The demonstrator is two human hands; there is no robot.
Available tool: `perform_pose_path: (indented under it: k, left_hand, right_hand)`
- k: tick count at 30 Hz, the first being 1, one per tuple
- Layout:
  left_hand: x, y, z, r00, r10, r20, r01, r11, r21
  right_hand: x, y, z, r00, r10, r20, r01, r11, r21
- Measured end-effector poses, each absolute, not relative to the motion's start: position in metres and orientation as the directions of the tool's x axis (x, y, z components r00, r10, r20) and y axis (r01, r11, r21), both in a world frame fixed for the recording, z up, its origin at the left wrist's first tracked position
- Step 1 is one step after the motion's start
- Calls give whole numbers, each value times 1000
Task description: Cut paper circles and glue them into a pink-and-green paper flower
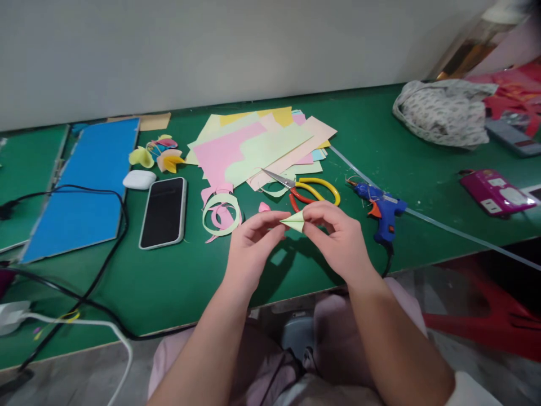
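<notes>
Between my two hands is a small folded piece of pale green paper (296, 221), pointed on its left end, with a crease along its middle. My left hand (258, 239) pinches the pointed end between thumb and fingers. The wider end is pinched by my right hand (336, 234). Just beyond my fingers lie scissors (315, 189) with yellow and red handles, blades partly apart. A small pink paper piece (264, 207) rests by my left fingertips. Left of that hand are curled green and pink paper offcuts (220, 214).
A pile of coloured paper sheets (262, 144) lies behind the scissors. At right is a blue glue gun (380, 206) with a long glue stick. A phone (164, 213), earbud case (139, 180), paper petals (156, 155) and blue board (84, 186) lie left, with black cables (114, 254) nearby.
</notes>
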State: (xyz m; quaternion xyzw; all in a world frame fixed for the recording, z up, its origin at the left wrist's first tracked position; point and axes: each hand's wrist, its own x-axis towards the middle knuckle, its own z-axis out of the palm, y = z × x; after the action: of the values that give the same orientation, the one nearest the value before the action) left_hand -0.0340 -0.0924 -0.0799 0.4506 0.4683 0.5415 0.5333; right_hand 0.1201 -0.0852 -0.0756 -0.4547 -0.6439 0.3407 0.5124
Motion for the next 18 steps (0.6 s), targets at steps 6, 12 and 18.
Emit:
perform_pose_path:
  k: [6, 12, 18]
  left_hand:
    - [-33, -97, -83, -89, 884, 460, 269, -423, 865]
    - [-32, -100, -80, -91, 814, 574, 385, -503, 774]
    - [-32, -101, -77, -73, 800, 596, 378, -531, 758]
  right_hand:
    - [122, -86, -79, -43, 969, 243, 126, 246, -961]
    - [121, -88, -78, -20, 959, 284, 80, 284, -955]
    - [122, -90, -75, -15, 922, 386, 133, 385, -913]
